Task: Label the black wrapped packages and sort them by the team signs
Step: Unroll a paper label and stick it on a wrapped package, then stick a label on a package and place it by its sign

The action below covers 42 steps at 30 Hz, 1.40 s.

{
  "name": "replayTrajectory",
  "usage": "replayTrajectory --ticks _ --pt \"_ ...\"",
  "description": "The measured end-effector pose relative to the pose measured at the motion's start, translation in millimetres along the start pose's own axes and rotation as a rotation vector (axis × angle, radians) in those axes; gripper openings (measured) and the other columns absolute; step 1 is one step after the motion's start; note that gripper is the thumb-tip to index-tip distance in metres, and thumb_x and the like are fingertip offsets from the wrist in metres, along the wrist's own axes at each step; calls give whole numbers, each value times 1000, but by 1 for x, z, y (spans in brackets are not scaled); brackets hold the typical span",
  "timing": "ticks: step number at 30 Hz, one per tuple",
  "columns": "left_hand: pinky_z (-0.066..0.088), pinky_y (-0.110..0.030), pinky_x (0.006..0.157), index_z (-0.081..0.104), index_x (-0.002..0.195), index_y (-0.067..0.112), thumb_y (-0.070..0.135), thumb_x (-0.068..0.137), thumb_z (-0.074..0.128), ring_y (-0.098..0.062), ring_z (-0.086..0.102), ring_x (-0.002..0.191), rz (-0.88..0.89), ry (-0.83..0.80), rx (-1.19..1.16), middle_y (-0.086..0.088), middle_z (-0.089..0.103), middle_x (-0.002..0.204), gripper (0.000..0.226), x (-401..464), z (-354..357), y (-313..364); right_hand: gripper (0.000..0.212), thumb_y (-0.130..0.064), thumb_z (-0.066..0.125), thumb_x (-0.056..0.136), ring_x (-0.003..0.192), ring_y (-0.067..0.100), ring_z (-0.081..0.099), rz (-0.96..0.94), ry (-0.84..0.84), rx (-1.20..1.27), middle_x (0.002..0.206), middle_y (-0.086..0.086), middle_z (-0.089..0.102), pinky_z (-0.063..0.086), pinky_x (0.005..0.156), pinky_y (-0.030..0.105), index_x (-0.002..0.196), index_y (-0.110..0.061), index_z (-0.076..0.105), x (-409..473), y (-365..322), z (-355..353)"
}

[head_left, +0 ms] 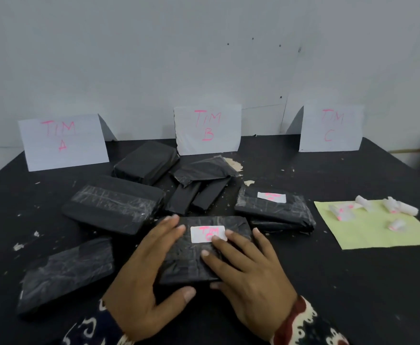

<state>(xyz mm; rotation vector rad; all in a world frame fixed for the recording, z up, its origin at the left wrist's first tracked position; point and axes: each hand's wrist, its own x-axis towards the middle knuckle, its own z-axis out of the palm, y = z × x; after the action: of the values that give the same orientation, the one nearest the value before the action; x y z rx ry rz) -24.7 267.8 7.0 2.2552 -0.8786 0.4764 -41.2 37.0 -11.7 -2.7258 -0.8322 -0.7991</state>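
Three white signs stand at the table's far edge, lettered in pink: TIM A [63,141], TIM B [207,129], TIM C [331,128]. Seven black wrapped packages lie before them; two bear white labels (the farther label [271,197] unreadable). Left hand [145,282] and right hand [250,277], fingers spread flat, press the nearest package [194,257], labelled TIM C [207,234]. Loose labels [368,211] rest on a green sheet [378,232] at right

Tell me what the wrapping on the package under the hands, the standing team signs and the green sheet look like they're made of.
Black wrapped package under the hands: likely thin plastic film, crinkled with a dull sheen, plus glossy clear tape. White standing team signs: matte paper, one with a torn-looking edge. Pale green flat sheet: matte paper, probably.
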Motion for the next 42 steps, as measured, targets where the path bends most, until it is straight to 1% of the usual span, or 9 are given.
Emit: replayTrajectory --ticks 5,9,11,15,20,27,30,34,42 --pt "30 -61 110 25 143 -11 51 96 40 -39 31 141 -50 301 -237 -21 29 154 79 5 3 20 40 -37 59 90 122 25 56 105 278 39 136 0 59 37 102 56 127 -23 65 4 8 -28" --pt "38 -33 109 56 130 15 50 88 54 -17 44 134 -127 180 -87 0 43 146 55 18 18 26 39 -32 63 85 109 27 56 402 343 -76 122 7 61 37 100 56 123 -21 67 23 50 -42" --pt "42 -30 105 65 117 25 49 82 61 -8 45 130 -104 58 25 8 46 140 42 27 31 21 37 -30 62 84 105 28 57 527 300 -144 115 3 62 34 102 57 120 -23 67 34 76 -40" --pt "37 -32 109 60 122 33 59 83 51 -4 34 134 -123 -176 139 15 44 137 47 41 56 13 34 -29 61 91 117 25 53 700 75 -211 120 -6 63 22 110 59 124 -31 62 57 116 -34" --pt "27 -28 112 56 126 37 62 88 38 -5 33 136 -113 -245 186 17 46 137 49 37 67 8 35 -34 56 92 123 21 49 805 -150 -151 129 -9 59 24 109 48 126 -43 57 72 140 -27" --pt "24 -24 109 57 124 36 60 89 41 -6 36 134 -89 -214 207 16 48 136 46 37 66 10 42 -31 53 89 133 24 39 825 -165 -141 138 -4 54 19 114 53 130 -38 57 71 135 -22" --pt "28 -25 112 60 121 34 57 88 45 -2 35 133 -109 -188 147 17 50 132 43 37 63 11 38 -29 61 86 132 30 41 736 69 -131 134 5 57 27 111 55 123 -25 64 70 122 -17" --pt "50 -26 87 70 98 25 40 85 60 0 57 102 -132 55 81 15 65 103 22 38 45 12 30 -21 63 85 105 28 56 379 334 63 112 8 63 43 97 38 113 -12 70 72 75 -5" --pt "55 -34 78 72 95 14 16 85 65 -16 65 83 -384 438 257 1 70 93 12 34 -44 -37 31 -40 48 89 85 12 63 185 -72 303 96 -10 65 54 70 27 111 -27 67 71 -15 26"
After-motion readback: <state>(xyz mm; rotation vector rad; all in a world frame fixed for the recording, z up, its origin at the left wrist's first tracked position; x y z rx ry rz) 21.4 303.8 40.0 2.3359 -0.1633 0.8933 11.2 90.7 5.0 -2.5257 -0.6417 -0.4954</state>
